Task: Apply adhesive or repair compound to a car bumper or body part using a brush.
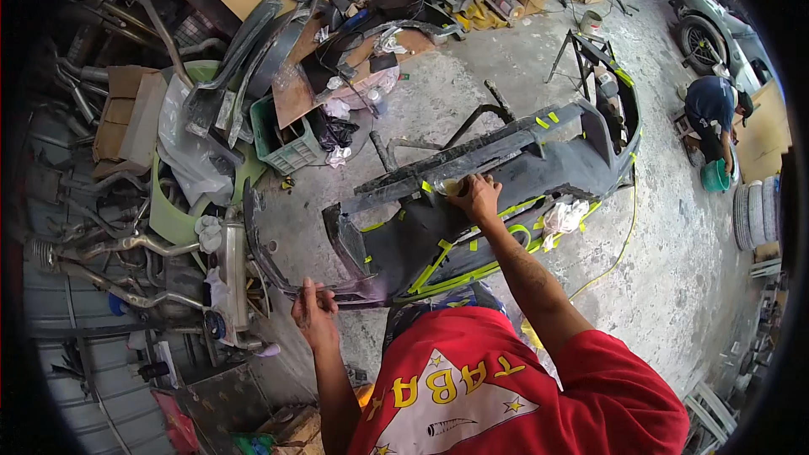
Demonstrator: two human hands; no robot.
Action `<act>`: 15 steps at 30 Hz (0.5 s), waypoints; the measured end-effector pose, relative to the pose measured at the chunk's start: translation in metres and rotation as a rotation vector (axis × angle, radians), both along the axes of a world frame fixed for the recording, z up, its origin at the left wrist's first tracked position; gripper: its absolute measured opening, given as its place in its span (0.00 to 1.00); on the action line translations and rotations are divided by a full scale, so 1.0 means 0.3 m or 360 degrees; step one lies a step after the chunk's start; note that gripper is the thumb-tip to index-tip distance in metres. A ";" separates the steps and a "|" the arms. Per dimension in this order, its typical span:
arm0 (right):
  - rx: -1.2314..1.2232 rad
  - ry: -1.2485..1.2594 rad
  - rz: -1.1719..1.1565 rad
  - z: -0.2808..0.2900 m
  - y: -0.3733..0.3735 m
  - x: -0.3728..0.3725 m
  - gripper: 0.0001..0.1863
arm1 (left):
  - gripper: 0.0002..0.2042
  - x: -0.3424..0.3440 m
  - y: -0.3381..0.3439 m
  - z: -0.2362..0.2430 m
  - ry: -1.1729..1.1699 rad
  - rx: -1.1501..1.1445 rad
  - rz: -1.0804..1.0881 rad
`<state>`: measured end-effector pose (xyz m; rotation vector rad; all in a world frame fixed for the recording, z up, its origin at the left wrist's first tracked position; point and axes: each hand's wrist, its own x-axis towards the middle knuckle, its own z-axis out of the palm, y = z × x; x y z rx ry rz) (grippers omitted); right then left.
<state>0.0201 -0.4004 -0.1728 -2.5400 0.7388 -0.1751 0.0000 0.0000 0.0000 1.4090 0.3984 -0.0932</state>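
Our right hand [479,199] grips a clear cup [448,187] against the dark bumper [403,246], our left hand [315,313] loosely open beside its edge.

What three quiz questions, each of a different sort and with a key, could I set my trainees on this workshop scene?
1. Multiple choice: What colour are the tape strips on the large dark grey bumper?
A. Red
B. Yellow-green
C. White

2. True or false: The right hand is at a small clear container, while the left hand is apart from that container.

3. Fill in the gap: At the right of the picture, a crouching person in a dark top has an arm reaching down to a green ____.

Key:
1. B
2. True
3. Bucket
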 end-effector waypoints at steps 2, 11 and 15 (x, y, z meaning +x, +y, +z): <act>0.0061 -0.0058 -0.0025 0.005 -0.007 0.008 0.26 | 0.14 0.005 -0.030 0.018 -0.0001 0.0030 0.0031; -0.0215 -0.0269 0.0031 0.038 -0.128 -0.101 0.38 | 0.16 0.002 -0.072 0.019 0.0018 0.0141 -0.0037; 0.0094 -0.0764 0.0176 0.062 -0.016 -0.295 0.22 | 0.15 -0.054 -0.015 0.037 -0.0037 -0.0071 0.0077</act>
